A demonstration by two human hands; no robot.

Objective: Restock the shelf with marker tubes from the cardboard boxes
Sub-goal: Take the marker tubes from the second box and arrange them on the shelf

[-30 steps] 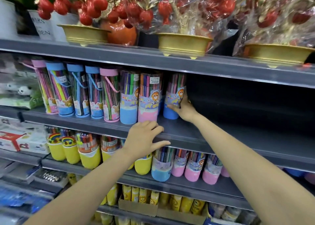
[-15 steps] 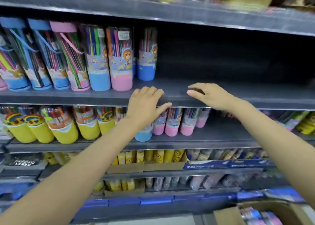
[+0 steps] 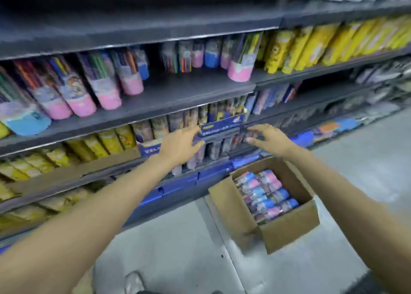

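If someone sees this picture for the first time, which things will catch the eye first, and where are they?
Two bare arms reach forward, the left hand and right hand open and empty in front of a lower shelf. On the floor at lower right an open cardboard box holds marker tubes lying on their sides. At the upper left, pink-based tubes stand in a row on a shelf.

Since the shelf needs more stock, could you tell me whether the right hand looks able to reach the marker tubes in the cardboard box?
Probably yes. The right hand is open and holds nothing, and the cardboard box on the floor below it is open-topped, with the marker tubes lying uncovered; nothing sits between them.
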